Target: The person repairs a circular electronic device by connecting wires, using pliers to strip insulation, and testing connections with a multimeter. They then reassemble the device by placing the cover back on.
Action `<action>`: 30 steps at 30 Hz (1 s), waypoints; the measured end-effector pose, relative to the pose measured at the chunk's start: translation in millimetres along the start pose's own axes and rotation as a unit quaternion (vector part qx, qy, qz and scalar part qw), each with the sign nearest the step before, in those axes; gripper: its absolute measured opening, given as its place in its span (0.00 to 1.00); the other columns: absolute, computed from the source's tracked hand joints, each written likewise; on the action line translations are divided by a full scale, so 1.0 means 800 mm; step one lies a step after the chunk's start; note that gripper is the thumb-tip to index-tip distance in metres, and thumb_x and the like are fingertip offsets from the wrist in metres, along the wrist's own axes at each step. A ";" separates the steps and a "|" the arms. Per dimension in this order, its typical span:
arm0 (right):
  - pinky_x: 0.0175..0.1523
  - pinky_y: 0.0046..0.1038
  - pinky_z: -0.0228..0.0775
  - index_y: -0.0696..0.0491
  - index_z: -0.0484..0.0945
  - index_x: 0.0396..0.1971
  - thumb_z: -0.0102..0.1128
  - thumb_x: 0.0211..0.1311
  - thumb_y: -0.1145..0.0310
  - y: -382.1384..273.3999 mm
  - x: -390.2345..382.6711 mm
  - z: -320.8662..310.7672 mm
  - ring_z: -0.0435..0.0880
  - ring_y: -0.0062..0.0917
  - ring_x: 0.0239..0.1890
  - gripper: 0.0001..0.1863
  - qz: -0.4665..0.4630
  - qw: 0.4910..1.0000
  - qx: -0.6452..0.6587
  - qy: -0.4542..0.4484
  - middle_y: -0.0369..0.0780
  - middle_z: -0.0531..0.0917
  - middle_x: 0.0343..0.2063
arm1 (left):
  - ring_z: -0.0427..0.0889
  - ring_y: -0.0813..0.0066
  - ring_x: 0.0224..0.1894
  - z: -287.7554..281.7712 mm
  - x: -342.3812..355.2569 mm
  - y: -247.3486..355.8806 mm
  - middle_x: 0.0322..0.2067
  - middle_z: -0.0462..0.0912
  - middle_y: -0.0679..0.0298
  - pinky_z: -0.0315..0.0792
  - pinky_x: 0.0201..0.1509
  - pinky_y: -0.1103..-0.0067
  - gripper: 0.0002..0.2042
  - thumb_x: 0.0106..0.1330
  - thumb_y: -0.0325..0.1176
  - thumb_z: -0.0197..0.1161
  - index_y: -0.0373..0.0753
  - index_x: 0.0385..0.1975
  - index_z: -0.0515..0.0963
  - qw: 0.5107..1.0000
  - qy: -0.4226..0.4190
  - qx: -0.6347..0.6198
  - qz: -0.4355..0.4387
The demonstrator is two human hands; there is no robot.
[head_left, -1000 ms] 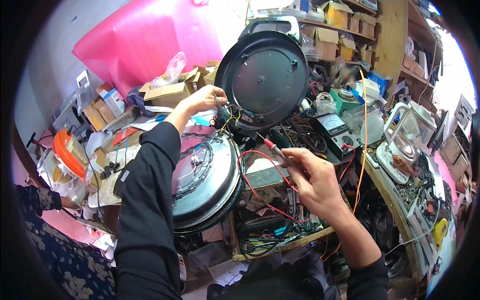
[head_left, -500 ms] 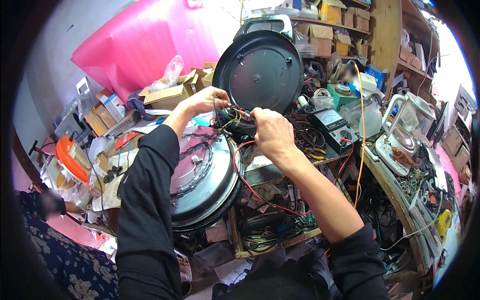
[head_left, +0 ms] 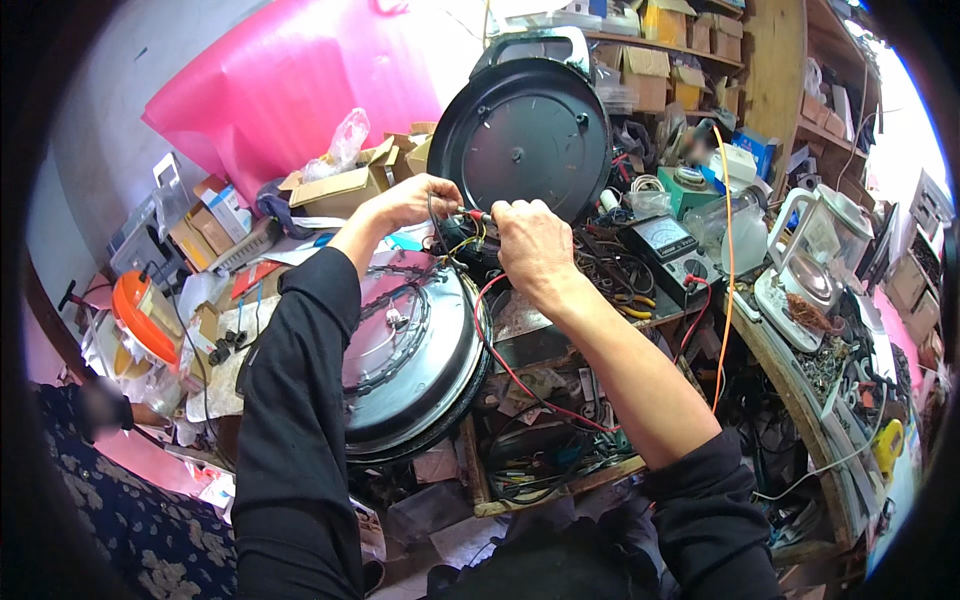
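Orange lamp (head_left: 140, 322), tabletop's left edge. Upturned cooker base (head_left: 410, 350), centre. Left hand (head_left: 415, 200) pinches wire bundle (head_left: 462, 240) at hinge; right hand (head_left: 530, 245) grips red probe (head_left: 478, 215) against it. Step: continuity testing. Next: steady contact, glance at multimeter (head_left: 668, 250), right.

My left hand (head_left: 415, 200) and right hand (head_left: 530, 240) meet at the hinge of an opened rice cooker (head_left: 420, 350), which lies tipped on its side on the cluttered counter (head_left: 560, 340), its round metal underside facing up at me. Its black lid (head_left: 520, 135) stands upright behind, the flat inner face toward me. My right fingers (head_left: 500, 215) pinch a red-handled test probe (head_left: 478, 214), tip pressed into a small tangle of yellow and black wires (head_left: 462, 238) beside the hinge. The probe's red lead (head_left: 520, 375) loops down across the cooker's rim.
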State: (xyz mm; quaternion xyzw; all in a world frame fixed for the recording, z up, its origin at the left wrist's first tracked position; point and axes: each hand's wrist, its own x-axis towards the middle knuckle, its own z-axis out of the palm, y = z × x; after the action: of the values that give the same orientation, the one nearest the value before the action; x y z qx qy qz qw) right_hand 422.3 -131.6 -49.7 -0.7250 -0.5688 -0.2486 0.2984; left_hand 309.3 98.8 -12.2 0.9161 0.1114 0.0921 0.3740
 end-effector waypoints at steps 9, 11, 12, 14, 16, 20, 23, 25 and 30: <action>0.50 0.42 0.75 0.55 0.79 0.37 0.59 0.54 0.79 0.008 0.004 0.004 0.83 0.44 0.42 0.10 0.014 0.997 0.078 -0.008 0.47 0.83 0.34 | 0.79 0.82 0.37 0.005 -0.006 0.008 0.31 0.83 0.70 0.73 0.47 0.80 0.11 0.69 0.37 0.66 0.35 0.39 0.82 1.000 0.019 -0.012 -0.017; 0.45 0.42 0.79 0.56 0.78 0.34 0.57 0.58 0.77 0.008 0.006 0.004 0.85 0.44 0.41 0.05 -0.009 0.997 0.070 0.014 0.48 0.83 0.33 | 0.79 0.82 0.37 0.005 -0.004 0.004 0.31 0.83 0.70 0.73 0.47 0.80 0.11 0.69 0.37 0.66 0.35 0.39 0.83 1.000 0.020 -0.011 -0.013; 0.43 0.42 0.80 0.57 0.78 0.32 0.56 0.59 0.76 0.008 0.006 0.004 0.86 0.44 0.40 0.03 -0.021 0.997 0.066 0.026 0.49 0.84 0.33 | 0.79 0.81 0.36 0.005 -0.003 0.003 0.31 0.83 0.69 0.73 0.47 0.80 0.11 0.69 0.37 0.65 0.35 0.38 0.83 1.000 0.020 -0.010 -0.011; 0.43 0.42 0.80 0.57 0.77 0.33 0.56 0.59 0.76 0.007 0.006 0.007 0.86 0.44 0.39 0.03 -0.018 0.998 0.065 0.020 0.49 0.84 0.32 | 0.79 0.81 0.36 0.007 -0.005 0.005 0.31 0.83 0.69 0.73 0.47 0.79 0.10 0.68 0.36 0.66 0.34 0.38 0.83 1.000 0.026 -0.004 -0.017; 0.43 0.43 0.80 0.57 0.77 0.33 0.56 0.59 0.76 0.006 0.005 0.010 0.86 0.45 0.39 0.03 -0.017 0.998 0.060 0.016 0.49 0.83 0.32 | 0.79 0.81 0.36 0.009 -0.007 0.008 0.31 0.83 0.69 0.73 0.47 0.79 0.10 0.68 0.36 0.66 0.34 0.38 0.83 0.999 0.034 0.002 -0.021; 0.45 0.44 0.77 0.56 0.76 0.41 0.59 0.56 0.77 0.005 0.008 0.013 0.85 0.47 0.42 0.11 0.002 0.997 0.075 -0.023 0.50 0.83 0.34 | 0.79 0.81 0.36 0.016 -0.008 0.017 0.31 0.84 0.69 0.73 0.46 0.79 0.10 0.69 0.36 0.65 0.34 0.38 0.83 0.999 0.037 -0.011 -0.022; 0.45 0.44 0.78 0.56 0.77 0.42 0.54 0.62 0.72 -0.002 0.022 0.013 0.85 0.47 0.44 0.10 -0.003 0.994 0.096 -0.056 0.51 0.85 0.37 | 0.80 0.81 0.36 0.014 -0.005 0.009 0.31 0.84 0.69 0.74 0.46 0.79 0.09 0.69 0.35 0.65 0.34 0.38 0.83 0.999 0.034 -0.007 -0.010; 0.49 0.43 0.77 0.51 0.77 0.50 0.57 0.59 0.73 -0.001 0.031 0.012 0.85 0.45 0.45 0.18 -0.012 0.990 0.115 -0.082 0.49 0.85 0.40 | 0.79 0.79 0.33 0.013 -0.002 0.003 0.28 0.83 0.68 0.74 0.43 0.78 0.09 0.68 0.34 0.65 0.33 0.37 0.83 0.999 0.044 -0.010 -0.004; 0.52 0.40 0.77 0.43 0.78 0.56 0.56 0.60 0.73 0.000 0.055 0.020 0.85 0.41 0.49 0.22 0.019 0.973 0.129 -0.191 0.46 0.86 0.45 | 0.81 0.78 0.32 0.011 -0.010 0.002 0.28 0.84 0.66 0.75 0.41 0.77 0.11 0.66 0.36 0.68 0.33 0.37 0.85 0.998 0.062 -0.006 -0.029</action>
State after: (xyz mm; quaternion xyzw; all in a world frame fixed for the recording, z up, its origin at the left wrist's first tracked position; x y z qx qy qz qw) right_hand 432.4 -90.4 -30.2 -0.7254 -0.6284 -0.0237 0.2800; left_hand 304.0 89.5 -18.0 0.9027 0.1602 0.1383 0.3746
